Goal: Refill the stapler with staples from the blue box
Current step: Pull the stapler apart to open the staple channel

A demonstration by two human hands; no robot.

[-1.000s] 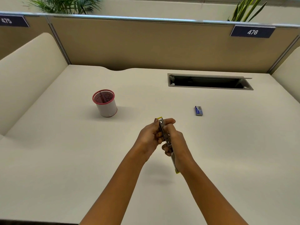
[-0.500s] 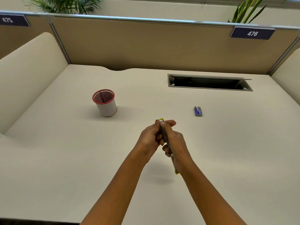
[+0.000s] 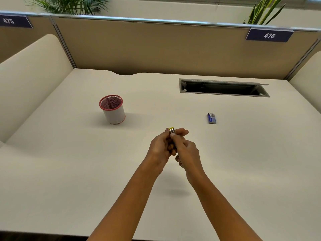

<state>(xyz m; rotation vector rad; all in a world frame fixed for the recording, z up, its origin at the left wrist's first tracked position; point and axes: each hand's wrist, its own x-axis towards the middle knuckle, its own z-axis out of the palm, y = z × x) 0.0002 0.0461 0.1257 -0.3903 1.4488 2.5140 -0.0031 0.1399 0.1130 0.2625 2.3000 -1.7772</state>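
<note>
Head view: stapler [image 3: 172,131] mostly hidden between left hand [image 3: 160,146], right hand [image 3: 186,151].

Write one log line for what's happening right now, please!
stapler: in both hands, above desk | left hand: holding | right hand: holding | blue box: on desk, untouched

Two forearms were bare, no sleeves in view. Left hand [image 3: 160,146] and right hand [image 3: 186,152] were ungloved, slim-fingered.
</note>
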